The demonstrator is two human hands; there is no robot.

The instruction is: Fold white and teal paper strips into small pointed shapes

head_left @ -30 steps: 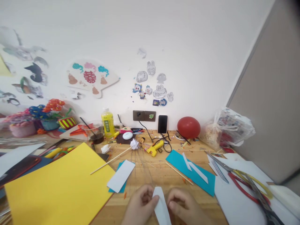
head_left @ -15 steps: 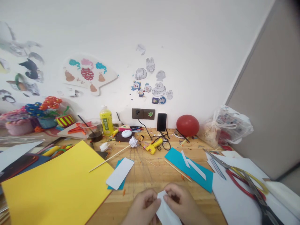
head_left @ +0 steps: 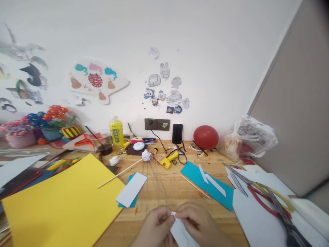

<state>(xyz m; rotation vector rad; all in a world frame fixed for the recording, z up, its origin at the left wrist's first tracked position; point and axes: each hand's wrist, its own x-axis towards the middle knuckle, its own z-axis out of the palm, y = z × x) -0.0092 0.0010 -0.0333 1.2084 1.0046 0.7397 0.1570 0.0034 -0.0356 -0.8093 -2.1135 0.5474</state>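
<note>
At the front edge of the wooden table, a strip of white paper (head_left: 183,234) is held between my two hands. My left hand (head_left: 157,224) pinches its upper left edge with thumb and fingers. Close beside it, my right hand (head_left: 194,221) grips the top corner, its fingertips almost meeting the left thumb. The paper's lower end runs out of the picture. Beyond my left hand lies a white paper rectangle (head_left: 132,189) on blue paper. A white paper flower (head_left: 146,155) on a thin wooden stick lies farther back.
Yellow card (head_left: 66,202) covers the left side. To the right lie a blue sheet (head_left: 221,195) with white strips, a wooden stick (head_left: 195,187) and scissors (head_left: 273,202) on white paper. A yellow glue gun (head_left: 168,160), drink bottle (head_left: 117,132), phone (head_left: 177,133) and red balloon (head_left: 206,137) line the back.
My right fingers have shifted slightly left along the paper's top, covering more of its corner. My left hand keeps its pinch. The things on the table have not moved.
</note>
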